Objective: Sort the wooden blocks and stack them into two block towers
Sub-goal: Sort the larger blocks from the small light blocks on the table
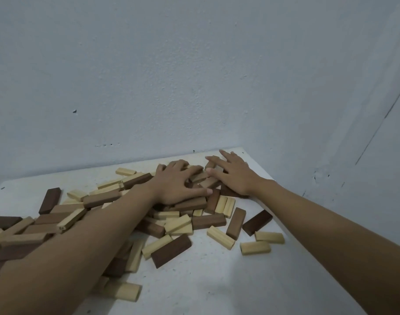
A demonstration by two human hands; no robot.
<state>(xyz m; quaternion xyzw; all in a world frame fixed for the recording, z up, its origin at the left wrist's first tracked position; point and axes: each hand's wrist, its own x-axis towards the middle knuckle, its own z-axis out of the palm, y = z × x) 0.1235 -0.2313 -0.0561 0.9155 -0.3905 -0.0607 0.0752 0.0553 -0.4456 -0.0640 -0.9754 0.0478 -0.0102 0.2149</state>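
Under the curled fingers of the left hand (176, 184), mid-brown blocks (200, 177) are being clutched; beside those fingertips, the block pile (171, 221) is being pressed by the wide-spread fingers of the right hand (236, 177).

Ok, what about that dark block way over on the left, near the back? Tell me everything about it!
The dark block is a long, rectangular piece of deep brown wood, smooth-looking. It lies flat on the white table, angled, at the far left edge of the pile. Its near end meets lighter blocks.

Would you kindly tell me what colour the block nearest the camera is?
The block is pale yellow wood; head view.
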